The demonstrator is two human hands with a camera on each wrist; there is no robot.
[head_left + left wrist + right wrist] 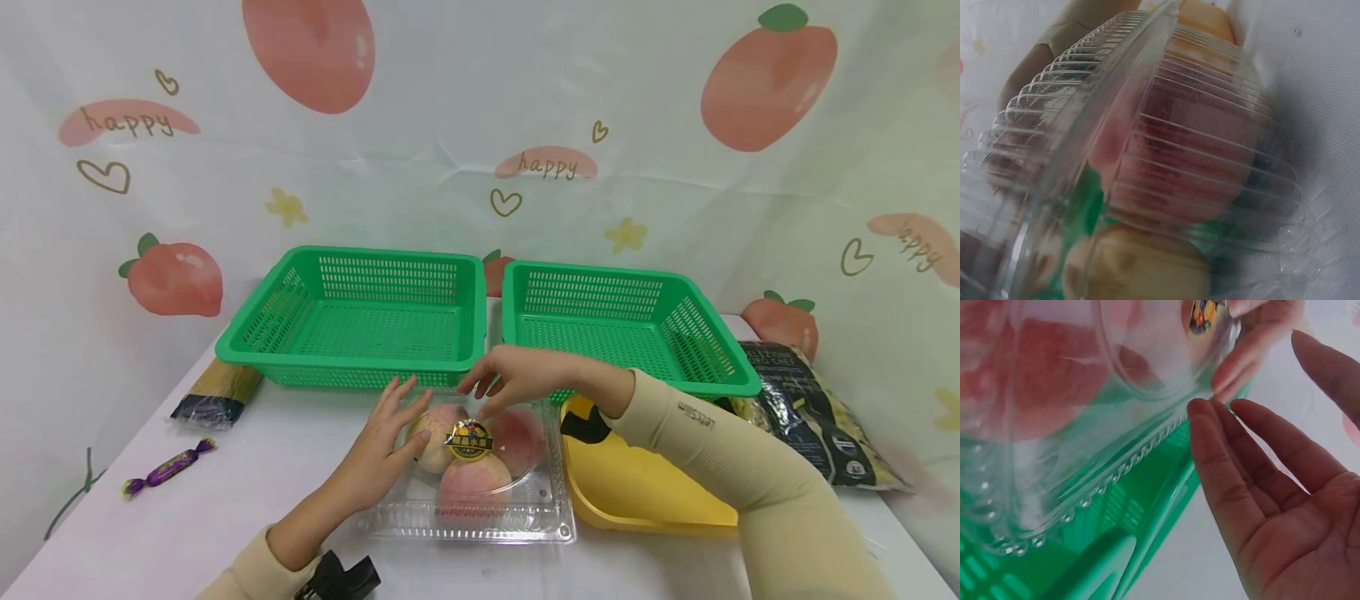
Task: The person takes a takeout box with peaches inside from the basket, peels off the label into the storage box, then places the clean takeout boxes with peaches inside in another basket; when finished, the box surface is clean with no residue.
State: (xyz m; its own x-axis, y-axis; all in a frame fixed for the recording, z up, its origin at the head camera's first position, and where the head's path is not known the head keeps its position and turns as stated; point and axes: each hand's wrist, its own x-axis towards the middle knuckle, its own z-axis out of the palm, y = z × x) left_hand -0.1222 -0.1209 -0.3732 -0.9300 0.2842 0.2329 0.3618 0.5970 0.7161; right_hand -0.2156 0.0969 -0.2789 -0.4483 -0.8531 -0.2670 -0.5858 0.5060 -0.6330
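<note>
A clear plastic clamshell box (480, 508) holding three peaches (472, 483) sits on the white table, with a round gold sticker (469, 439) on its lid. My left hand (384, 446) rests flat against the box's left side, fingers straight. My right hand (504, 379) hovers over the far edge of the lid with fingers spread; in the right wrist view its fingertips (1200, 415) touch the ribbed rim of the box (1085, 456). The left wrist view shows the ribbed lid (1166, 144) and the peaches up close.
Two green baskets (360, 321) (622, 325) stand side by side behind the box. A yellow tray (637, 492) lies under my right forearm. A dark snack bag (810, 412) is at the right, a purple candy (168, 468) and a packet (217, 393) at the left.
</note>
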